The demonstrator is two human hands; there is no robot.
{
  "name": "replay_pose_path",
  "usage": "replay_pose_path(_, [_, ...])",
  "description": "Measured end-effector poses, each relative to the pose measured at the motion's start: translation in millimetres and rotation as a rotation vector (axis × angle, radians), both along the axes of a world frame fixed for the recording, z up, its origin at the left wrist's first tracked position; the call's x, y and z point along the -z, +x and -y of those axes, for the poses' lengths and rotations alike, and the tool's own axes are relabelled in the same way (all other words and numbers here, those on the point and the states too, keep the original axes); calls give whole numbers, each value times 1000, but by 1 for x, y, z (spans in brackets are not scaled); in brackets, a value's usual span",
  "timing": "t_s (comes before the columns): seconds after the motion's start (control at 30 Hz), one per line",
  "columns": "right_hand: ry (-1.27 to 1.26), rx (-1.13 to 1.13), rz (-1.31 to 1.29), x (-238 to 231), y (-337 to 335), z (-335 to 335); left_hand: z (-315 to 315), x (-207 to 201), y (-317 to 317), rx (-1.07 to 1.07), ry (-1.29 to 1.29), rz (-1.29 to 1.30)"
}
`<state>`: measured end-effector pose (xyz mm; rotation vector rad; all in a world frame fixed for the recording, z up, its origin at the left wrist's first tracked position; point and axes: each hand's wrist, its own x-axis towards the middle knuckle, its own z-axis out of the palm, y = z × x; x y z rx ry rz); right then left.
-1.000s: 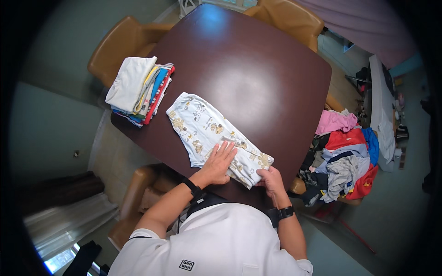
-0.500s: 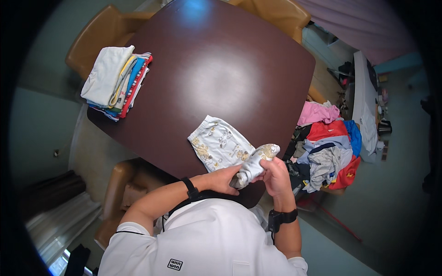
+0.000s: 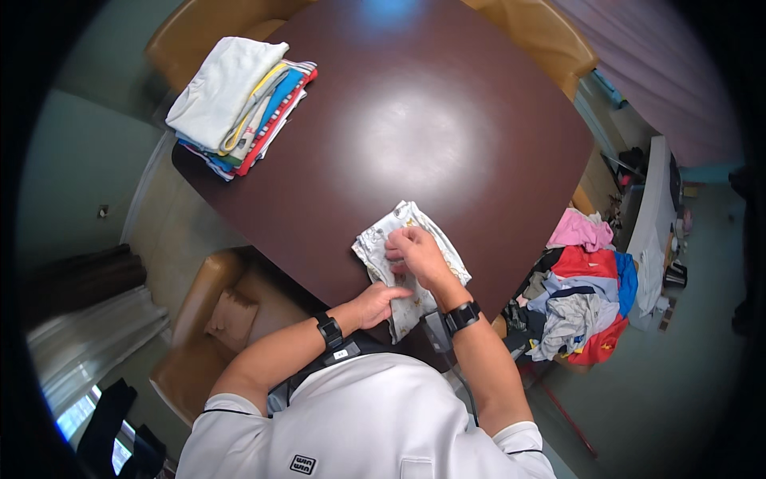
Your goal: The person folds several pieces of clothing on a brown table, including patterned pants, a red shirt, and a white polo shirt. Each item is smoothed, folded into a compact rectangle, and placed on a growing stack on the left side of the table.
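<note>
A white garment with yellow and grey prints, likely small pants (image 3: 437, 241), lies folded over on itself at the table's near edge. My right hand (image 3: 419, 255) rests on top of it, fingers bent and a little apart, touching the cloth. At the near left edge of the garment, my left hand (image 3: 378, 306) has its thumb over the fabric; its other fingers are mostly hidden.
The dark brown table (image 3: 311, 184) bears a stack of folded clothes (image 3: 227, 96) at the far left. A loose heap of clothes (image 3: 586, 295) lies to the right, beyond the table edge. Tan chairs (image 3: 187, 339) stand around.
The garment's near end, lifted and bunched in both hands before, now lies folded down over the rest. My right hand has moved left and away from me onto it; the view has shifted.
</note>
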<state>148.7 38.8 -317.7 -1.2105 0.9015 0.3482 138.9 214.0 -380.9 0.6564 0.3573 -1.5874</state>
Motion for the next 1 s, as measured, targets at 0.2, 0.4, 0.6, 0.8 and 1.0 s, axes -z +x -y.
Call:
replay_pose_path(0.2, [-199, 137, 138, -3, -62, -5, 3, -12, 5, 10, 162, 76])
replay_pose_path(0.4, [-205, 264, 84, 4, -146, 1, -20, -33, 25, 170, 328, 454])
replay_pose_path(0.6, [-69, 167, -154, 19, -201, -15, -19, -66, 70, 433, 701, 1509])
replay_pose_path(0.8, [105, 90, -117, 28, -179, -27, 8, -63, 107, 323, 572, 2133])
replay_pose_path(1.0, [-179, 90, -122, 31, -146, -26, 51, -53, 142, 613, 424, 2227])
